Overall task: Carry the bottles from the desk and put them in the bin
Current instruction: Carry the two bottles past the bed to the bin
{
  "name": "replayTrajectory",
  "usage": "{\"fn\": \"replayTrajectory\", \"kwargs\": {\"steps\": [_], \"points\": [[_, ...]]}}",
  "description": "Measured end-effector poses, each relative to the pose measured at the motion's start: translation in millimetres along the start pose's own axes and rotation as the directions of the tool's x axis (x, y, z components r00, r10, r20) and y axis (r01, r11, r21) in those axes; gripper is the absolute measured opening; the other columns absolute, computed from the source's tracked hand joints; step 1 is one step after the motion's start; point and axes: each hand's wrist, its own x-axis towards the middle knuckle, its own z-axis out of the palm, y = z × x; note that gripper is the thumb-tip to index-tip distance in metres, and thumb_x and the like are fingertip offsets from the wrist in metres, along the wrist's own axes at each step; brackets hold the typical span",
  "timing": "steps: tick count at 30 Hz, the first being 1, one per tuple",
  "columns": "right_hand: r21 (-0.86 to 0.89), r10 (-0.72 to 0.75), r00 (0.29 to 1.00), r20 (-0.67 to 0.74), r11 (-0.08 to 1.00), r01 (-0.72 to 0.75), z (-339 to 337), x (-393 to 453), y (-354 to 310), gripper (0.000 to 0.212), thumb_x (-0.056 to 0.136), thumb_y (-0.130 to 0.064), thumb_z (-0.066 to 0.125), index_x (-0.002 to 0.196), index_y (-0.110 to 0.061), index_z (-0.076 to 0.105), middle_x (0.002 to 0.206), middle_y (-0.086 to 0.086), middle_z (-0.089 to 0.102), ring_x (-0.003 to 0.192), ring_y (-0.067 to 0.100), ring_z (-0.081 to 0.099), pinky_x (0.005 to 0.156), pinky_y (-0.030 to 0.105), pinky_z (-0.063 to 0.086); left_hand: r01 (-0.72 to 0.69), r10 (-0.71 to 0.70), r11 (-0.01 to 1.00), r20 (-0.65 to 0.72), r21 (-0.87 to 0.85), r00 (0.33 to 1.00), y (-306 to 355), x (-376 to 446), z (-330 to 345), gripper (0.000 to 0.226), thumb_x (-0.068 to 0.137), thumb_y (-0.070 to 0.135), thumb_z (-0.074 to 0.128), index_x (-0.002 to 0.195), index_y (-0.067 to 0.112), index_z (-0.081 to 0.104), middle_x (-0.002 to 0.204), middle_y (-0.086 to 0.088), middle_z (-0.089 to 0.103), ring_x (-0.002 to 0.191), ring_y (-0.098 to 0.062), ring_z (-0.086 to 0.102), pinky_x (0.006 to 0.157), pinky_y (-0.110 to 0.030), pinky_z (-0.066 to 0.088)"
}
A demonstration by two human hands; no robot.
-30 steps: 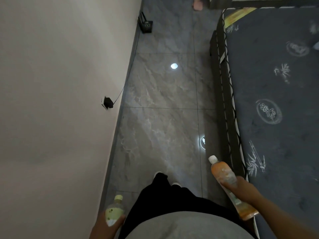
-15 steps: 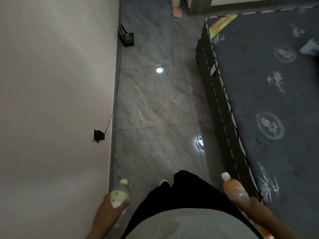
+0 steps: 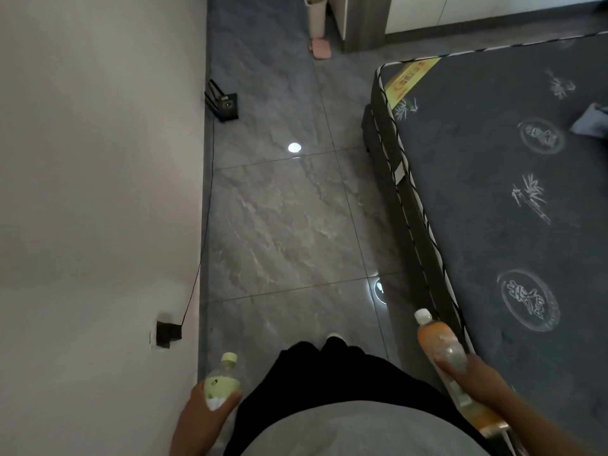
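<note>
At the bottom left of the frame: the left hand is wrapped around the green bottle, fingers closed on its lower body, its pale yellow-green cap pointing up the frame.
Green bottle: clear plastic with a pale green label, held close beside the dark trousers, over the floor's edge by the wall.
Right hand: at the lower right, clenched around the middle of the orange bottle.
Orange bottle: long and slanted, white cap toward the upper left, its base running off toward the lower right corner (the lower part is partly hidden by the hand); it hangs over the strip of floor just beside the mattress edge.
Floor: grey marbled tiles running up the centre of the frame, with a bright round light reflection in the upper middle.
Mattress: dark grey with pale printed emblems, filling the right side.
Router: black, with antennas, on the floor against the wall in the upper left centre; a thin cable runs down from it to a plug on the wall at lower left.
Top centre: a tall pale container, possibly the bin, though it is cut off by the frame edge; a pink item lies at its foot.
</note>
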Motion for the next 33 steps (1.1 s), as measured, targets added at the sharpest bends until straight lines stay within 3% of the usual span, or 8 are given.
{"fn": "replayTrajectory", "kwargs": {"steps": [2, 4, 8, 12, 17, 23, 28, 33], "points": [[-0.004, -0.036, 0.999, -0.017, 0.999, 0.036, -16, 11, -29, 0.067, 0.083, -0.054, 0.057, 0.121, 0.0, 0.051, 0.106, 0.018, 0.065, 0.093, 0.031, 0.062, 0.082, 0.035, 0.046, 0.057, -0.058, 0.998, -0.016, -0.04, 0.998, 13, 10, -1, 0.07, 0.072, 0.037, 0.076, 0.129, 0.007, 0.05, 0.129, -0.019, 0.056, 0.105, -0.03, 0.056, 0.093, -0.033, 0.04], [-0.018, -0.04, 0.999, -0.027, 0.999, 0.04, -27, 18, -56, 0.069, 0.083, -0.055, 0.056, 0.124, 0.0, 0.049, 0.113, 0.019, 0.063, 0.099, 0.033, 0.061, 0.085, 0.037, 0.045, 0.126, -0.13, 0.99, -0.066, -0.064, 0.989, 39, 15, -4, 0.066, 0.075, 0.043, 0.071, 0.127, 0.006, 0.053, 0.131, -0.02, 0.055, 0.104, -0.027, 0.055, 0.095, -0.03, 0.038], [-0.042, -0.058, 0.998, -0.027, 0.997, 0.057, -45, 39, -99, 0.075, 0.078, -0.064, 0.055, 0.123, -0.005, 0.05, 0.112, 0.016, 0.064, 0.096, 0.03, 0.061, 0.085, 0.036, 0.046, 0.105, -0.131, 0.983, -0.174, -0.151, 0.976, 76, 33, -25, 0.071, 0.087, 0.059, 0.043, 0.128, 0.002, 0.049, 0.137, -0.022, 0.048, 0.128, -0.03, 0.045, 0.108, -0.032, 0.029], [-0.04, -0.023, 1.0, -0.005, 0.999, 0.023, -56, 57, -133, 0.074, 0.079, -0.064, 0.054, 0.123, -0.004, 0.051, 0.112, 0.017, 0.064, 0.1, 0.032, 0.062, 0.091, 0.04, 0.049, 0.138, -0.136, 0.99, -0.119, 0.006, 0.984, 133, 71, -47, 0.07, 0.085, 0.057, 0.048, 0.138, 0.012, 0.04, 0.138, -0.018, 0.048, 0.127, -0.029, 0.047, 0.109, -0.032, 0.032], [-0.017, 0.066, 0.998, -0.001, 0.998, -0.066, -67, 72, -167, 0.066, 0.082, -0.058, 0.054, 0.12, -0.004, 0.057, 0.115, 0.018, 0.063, 0.104, 0.032, 0.061, 0.092, 0.037, 0.047, -0.073, 0.07, 0.995, 0.043, 0.067, 0.997, 194, 105, -90, 0.081, 0.065, 0.052, 0.072, 0.131, 0.012, 0.048, 0.126, -0.017, 0.058, 0.113, -0.031, 0.057, 0.098, -0.037, 0.045], [0.06, 0.157, 0.988, 0.001, 0.986, -0.157, -87, 89, -201, 0.068, 0.085, -0.056, 0.053, 0.128, -0.003, 0.049, 0.126, 0.019, 0.059, 0.114, 0.032, 0.057, 0.099, 0.038, 0.043, -0.154, 0.159, 0.982, -0.032, 0.106, 0.987, 287, 146, -118, 0.071, 0.067, 0.045, 0.078, 0.123, 0.015, 0.047, 0.119, -0.015, 0.06, 0.105, -0.032, 0.058, 0.077, -0.032, 0.039], [0.069, 0.157, 0.987, -0.017, 0.985, -0.156, -128, 137, -251, 0.059, 0.084, -0.053, 0.056, 0.112, -0.001, 0.062, 0.102, 0.017, 0.067, 0.097, 0.031, 0.064, 0.082, 0.032, 0.046, -0.15, 0.154, 0.983, -0.036, 0.105, 0.987, 354, 177, -127, 0.07, 0.069, 0.045, 0.076, 0.124, 0.014, 0.046, 0.119, -0.015, 0.059, 0.107, -0.032, 0.057, 0.079, -0.033, 0.039], [0.071, 0.041, 0.998, -0.057, 0.997, -0.037, -185, 179, -322, 0.064, 0.079, -0.066, 0.051, 0.104, -0.008, 0.066, 0.09, 0.011, 0.069, 0.095, 0.032, 0.066, 0.079, 0.031, 0.045, -0.066, 0.064, 0.997, 0.041, 0.047, 0.997, 400, 197, -130, 0.078, 0.064, 0.044, 0.08, 0.128, 0.013, 0.05, 0.127, -0.015, 0.056, 0.112, -0.031, 0.056, 0.101, -0.04, 0.042]]}}
